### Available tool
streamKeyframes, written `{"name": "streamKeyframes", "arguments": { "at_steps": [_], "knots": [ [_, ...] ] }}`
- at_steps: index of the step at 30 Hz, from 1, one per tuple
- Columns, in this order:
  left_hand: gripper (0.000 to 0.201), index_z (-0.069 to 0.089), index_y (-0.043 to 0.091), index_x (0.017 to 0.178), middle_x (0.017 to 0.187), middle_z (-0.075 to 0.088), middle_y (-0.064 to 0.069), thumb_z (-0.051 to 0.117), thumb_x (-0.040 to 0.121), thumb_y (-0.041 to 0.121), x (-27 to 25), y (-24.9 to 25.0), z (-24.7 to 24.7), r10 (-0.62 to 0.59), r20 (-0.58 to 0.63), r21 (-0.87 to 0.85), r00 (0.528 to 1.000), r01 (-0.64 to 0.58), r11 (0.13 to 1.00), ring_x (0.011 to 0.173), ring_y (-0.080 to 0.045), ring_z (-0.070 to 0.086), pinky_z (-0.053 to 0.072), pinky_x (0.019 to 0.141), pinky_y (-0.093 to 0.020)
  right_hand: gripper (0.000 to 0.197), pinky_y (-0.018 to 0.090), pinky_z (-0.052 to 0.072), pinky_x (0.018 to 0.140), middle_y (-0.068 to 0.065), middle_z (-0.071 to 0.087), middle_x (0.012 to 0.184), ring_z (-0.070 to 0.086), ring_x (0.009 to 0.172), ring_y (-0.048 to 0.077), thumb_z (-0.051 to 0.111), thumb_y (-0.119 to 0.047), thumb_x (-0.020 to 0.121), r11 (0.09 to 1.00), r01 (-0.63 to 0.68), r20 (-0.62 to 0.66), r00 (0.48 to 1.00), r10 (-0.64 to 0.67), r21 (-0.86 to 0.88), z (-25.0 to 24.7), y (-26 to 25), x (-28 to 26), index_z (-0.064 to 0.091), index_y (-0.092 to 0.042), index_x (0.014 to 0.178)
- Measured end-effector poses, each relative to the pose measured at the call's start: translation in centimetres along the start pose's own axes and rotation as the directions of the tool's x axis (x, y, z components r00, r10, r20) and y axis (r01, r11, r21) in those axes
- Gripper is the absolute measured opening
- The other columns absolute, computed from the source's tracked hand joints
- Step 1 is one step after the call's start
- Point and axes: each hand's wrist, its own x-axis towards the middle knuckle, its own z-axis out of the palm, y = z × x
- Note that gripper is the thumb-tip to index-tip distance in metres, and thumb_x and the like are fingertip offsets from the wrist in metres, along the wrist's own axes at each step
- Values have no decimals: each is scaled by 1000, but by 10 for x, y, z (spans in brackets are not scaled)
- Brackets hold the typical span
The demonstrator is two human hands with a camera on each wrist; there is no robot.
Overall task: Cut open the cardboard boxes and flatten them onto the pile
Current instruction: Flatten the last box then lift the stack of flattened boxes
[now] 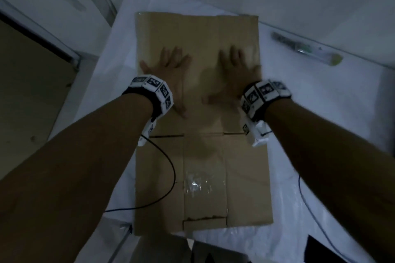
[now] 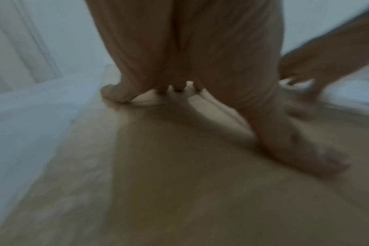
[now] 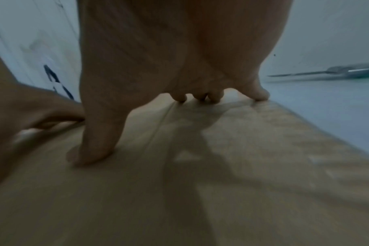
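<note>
White sheet [image 1: 320, 113]; flattened box [image 1: 203, 166] under both palms.

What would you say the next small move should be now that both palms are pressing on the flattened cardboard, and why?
Probably slide both palms toward the near half and press there. The left hand and right hand lie spread on the far half of the flattened box, which already looks flat; the near flaps past the slits carry no weight. The cutter lies aside.
</note>
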Motion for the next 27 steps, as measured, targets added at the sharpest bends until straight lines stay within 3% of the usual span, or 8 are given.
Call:
{"name": "streamKeyframes", "arguments": {
  "at_steps": [6, 9, 11, 13, 16, 19, 22, 27],
  "knots": [
    [167, -27, 34, 147, 155, -34, 8, 68, 22, 92, -12, 3, -10, -21, 2, -9, 1000, 21, 1000, 144, -19, -27, -6, 107, -72, 146, 81, 14, 97, 0, -37, 154, -28, 144, 29, 78, -72, 52, 999, 15, 185, 982, -23, 46, 71, -40, -89, -25, -35, 148],
    [155, -20, 25, 150, 159, -26, -3, 65, 39, 91, -23, 6, 11, -117, -93, -19, 989, 115, 993, 146, -25, -21, -7, 114, -62, 147, 82, 16, 94, 2, -38, 153, -28, 142, 35, 79, -72, 51, 1000, 2, 170, 985, -3, 5, 98, -49, -111, -27, -36, 146],
    [126, -13, 17, 153, 160, -21, -9, 52, 69, 84, -45, 8, 41, -121, -183, -79, 976, 108, 991, 147, -28, -19, -6, 118, -55, 145, 83, 16, 93, 2, -37, 153, -29, 142, 36, 79, -70, 53, 999, 10, 169, 985, -15, 30, 97, -48, -111, -27, -37, 146],
    [103, -9, 16, 154, 160, -19, -10, 26, 81, 79, -81, 14, 81, -96, -248, -122, 964, 67, 990, 147, -27, -19, -10, 118, -51, 133, 84, 16, 93, 2, -35, 155, -27, 142, 37, 78, -61, 64, 998, 19, 165, 986, -30, 64, 93, -46, -112, -23, -38, 148],
    [106, 0, 16, 155, 162, -9, -11, 12, 74, 83, -133, 32, 135, -155, -311, -148, 938, 113, 982, 148, -30, -11, -7, 117, -55, 121, 79, 16, 101, 5, -32, 156, -25, 143, 39, 75, -48, 75, 996, 63, 144, 987, -70, 59, 92, -43, -109, -19, -36, 150],
    [116, -2, 15, 155, 161, -12, -12, 5, 66, 89, -168, 61, 168, -228, -250, -154, 941, 194, 969, 148, -32, -14, -7, 116, -58, 135, 72, 19, 108, 7, -28, 158, -22, 143, 41, 79, -64, 62, 998, 64, 110, 992, -67, 29, 96, -42, -107, -19, -35, 150],
    [130, -9, 16, 154, 160, -16, -14, -5, 53, 98, -203, 96, 194, -259, -229, -160, 939, 226, 961, 147, -33, -16, -13, 113, -59, 143, 65, 13, 113, 8, -26, 158, -21, 144, 41, 78, -72, 54, 995, 97, 81, 992, -97, 2, 100, -41, -112, -19, -31, 151],
    [136, -13, 16, 153, 159, -21, -15, 25, 53, 100, -221, 118, 209, -283, -269, -108, 921, 263, 959, 146, -34, -19, -8, 114, -63, 138, 64, 8, 115, 10, -23, 159, -19, 146, 37, 67, -82, 59, 991, 129, 49, 991, -127, -27, 106, -38, -127, -17, -25, 152]
  ]
}}
